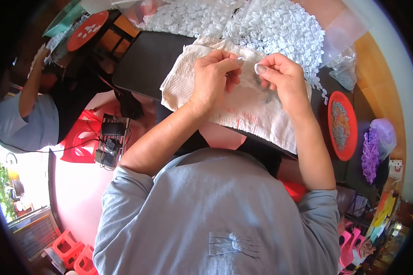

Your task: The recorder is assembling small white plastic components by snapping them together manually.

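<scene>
Two pinches face each other over the cream towel [183,87], with a small gap between them. On the left, the left hand [218,75] has thumb and forefinger pressed together on a tiny white piece [240,59], its other fingers curled beneath. On the right, the right hand [284,79] pinches a curved white piece [256,68] between thumb and forefinger, the curve showing on the side toward the left hand. From where I sit, the pieces are too small for me to tell whether they fit one another.

To handle these well, I would grip each piece by its rim, so the edge I care about is clear of the thumbs. I'd settle both wrists low, let one hand be the steady one and give the fine turning to the other. In my judgement such small parts could slip under a hard squeeze, so light pressure should serve better. The towel should make a soft backstop for a drop, kinder than the bare dark counter [147,57].

A heap of white pieces [280,32] spreads across the far side and trails down at right, so I'd make small movements there. A grey patch [270,96] lies on the towel beside the right hand; loose bits or a stain, I cannot tell. Farther right, grey pieces [339,126] lie in a red-orange dish [352,119].
</scene>
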Action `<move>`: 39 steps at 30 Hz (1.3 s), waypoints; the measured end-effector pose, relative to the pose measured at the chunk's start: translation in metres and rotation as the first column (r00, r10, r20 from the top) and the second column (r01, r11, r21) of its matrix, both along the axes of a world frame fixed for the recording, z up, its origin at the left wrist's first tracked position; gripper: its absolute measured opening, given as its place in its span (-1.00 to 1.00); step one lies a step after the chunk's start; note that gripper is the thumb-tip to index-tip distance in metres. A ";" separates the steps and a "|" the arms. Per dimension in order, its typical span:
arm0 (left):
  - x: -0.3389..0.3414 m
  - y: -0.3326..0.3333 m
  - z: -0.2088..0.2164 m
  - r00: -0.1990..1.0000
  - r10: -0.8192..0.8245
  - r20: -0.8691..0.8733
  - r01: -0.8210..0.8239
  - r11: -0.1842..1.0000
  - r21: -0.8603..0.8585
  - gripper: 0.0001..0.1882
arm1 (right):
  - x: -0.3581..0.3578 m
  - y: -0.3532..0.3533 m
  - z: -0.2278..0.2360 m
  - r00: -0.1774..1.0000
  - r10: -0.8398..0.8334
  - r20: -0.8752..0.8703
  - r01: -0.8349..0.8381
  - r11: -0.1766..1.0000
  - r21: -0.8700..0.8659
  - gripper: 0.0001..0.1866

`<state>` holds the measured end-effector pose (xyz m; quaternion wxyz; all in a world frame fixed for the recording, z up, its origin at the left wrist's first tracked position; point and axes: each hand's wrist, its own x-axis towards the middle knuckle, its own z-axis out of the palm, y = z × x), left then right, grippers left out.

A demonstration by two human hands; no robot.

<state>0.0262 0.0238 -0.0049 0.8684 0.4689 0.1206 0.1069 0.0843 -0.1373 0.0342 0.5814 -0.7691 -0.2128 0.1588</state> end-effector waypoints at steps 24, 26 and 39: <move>0.003 -0.018 0.009 1.000 -0.008 0.028 0.002 0.982 0.188 -0.90 | 0.003 -0.008 -0.005 0.997 -0.066 -0.047 0.073 0.983 0.168 -0.85; 0.002 -0.018 0.009 0.999 -0.019 0.048 0.009 0.979 0.201 -0.90 | 0.004 -0.009 -0.005 0.997 -0.061 -0.048 0.068 0.984 0.162 -0.85; 0.000 -0.020 0.005 0.996 -0.071 0.045 0.063 0.986 0.155 -0.89 | 0.001 -0.004 -0.008 0.997 0.002 -0.071 0.012 0.980 0.197 -0.87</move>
